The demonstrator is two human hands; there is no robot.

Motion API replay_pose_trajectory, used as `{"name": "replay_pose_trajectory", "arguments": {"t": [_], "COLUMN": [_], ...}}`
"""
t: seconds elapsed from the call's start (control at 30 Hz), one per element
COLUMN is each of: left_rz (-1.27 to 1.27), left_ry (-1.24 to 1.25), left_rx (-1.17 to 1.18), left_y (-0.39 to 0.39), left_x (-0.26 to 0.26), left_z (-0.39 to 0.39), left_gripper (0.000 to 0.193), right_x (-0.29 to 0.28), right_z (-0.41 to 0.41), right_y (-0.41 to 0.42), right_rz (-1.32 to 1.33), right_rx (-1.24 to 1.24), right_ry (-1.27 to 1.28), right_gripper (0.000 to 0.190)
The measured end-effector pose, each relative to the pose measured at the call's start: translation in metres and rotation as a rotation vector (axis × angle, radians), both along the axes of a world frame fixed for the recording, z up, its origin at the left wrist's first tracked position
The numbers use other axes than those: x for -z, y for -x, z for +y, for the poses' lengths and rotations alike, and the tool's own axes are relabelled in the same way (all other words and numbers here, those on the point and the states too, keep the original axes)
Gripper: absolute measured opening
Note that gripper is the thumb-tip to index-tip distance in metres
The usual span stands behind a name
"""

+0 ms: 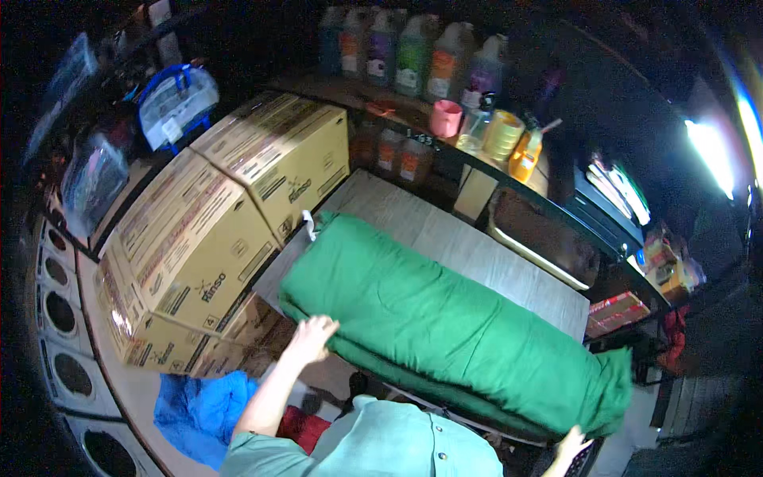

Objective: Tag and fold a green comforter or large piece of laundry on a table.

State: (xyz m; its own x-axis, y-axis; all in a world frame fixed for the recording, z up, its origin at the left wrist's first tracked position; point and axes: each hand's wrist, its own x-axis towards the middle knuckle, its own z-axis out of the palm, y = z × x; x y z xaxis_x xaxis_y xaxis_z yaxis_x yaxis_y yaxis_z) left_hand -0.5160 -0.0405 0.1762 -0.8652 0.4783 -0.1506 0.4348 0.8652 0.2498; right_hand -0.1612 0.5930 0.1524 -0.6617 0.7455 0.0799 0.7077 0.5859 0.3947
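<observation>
A thick, padded green quilt (435,310), folded into a long bundle, lies slantwise across a grey wood-grain tabletop (477,238). A small white tag or strap (309,225) sticks up at its far left corner. My left hand (313,341) has its fingers curled on the quilt's near edge, toward the left end. At the near right corner of the bundle, my right hand (572,446) touches or almost touches the fabric. Part of that hand is blurred, and whether it grips the cloth is unclear.
Rinso cartons (197,250) are stacked left of the table. A shelf (381,113) behind it holds several liquid jugs (411,56), a pink mug (446,118) and tape rolls (503,136). Blue fabric (205,411) lies low at left, near a row of front-loading machines (71,372).
</observation>
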Motion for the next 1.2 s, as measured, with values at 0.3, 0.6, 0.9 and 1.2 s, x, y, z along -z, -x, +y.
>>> {"name": "replay_pose_trajectory", "arguments": {"t": [0.3, 0.6, 0.9, 1.2], "left_rz": [0.341, 0.575, -0.118, -0.214], "left_ry": [-0.794, -0.761, -0.375, -1.656], "left_rx": [-1.296, -0.767, -0.770, -0.566], "left_y": [0.059, 0.076, 0.067, 0.183], "left_x": [0.047, -0.013, -0.014, -0.073], "left_z": [-0.047, -0.048, -0.057, -0.025], "left_gripper": [0.069, 0.018, 0.068, 0.047], "right_x": [0.013, -0.016, 0.005, -0.012], "right_z": [-0.109, -0.231, -0.234, -0.144], "right_y": [0.117, 0.186, 0.186, 0.209], "right_rz": [0.243, 0.002, -0.039, 0.367], "right_rx": [-0.332, -0.695, -0.564, -0.512], "right_ry": [0.246, 0.682, 0.564, -0.029], "right_gripper": [0.056, 0.088, 0.082, 0.013]}}
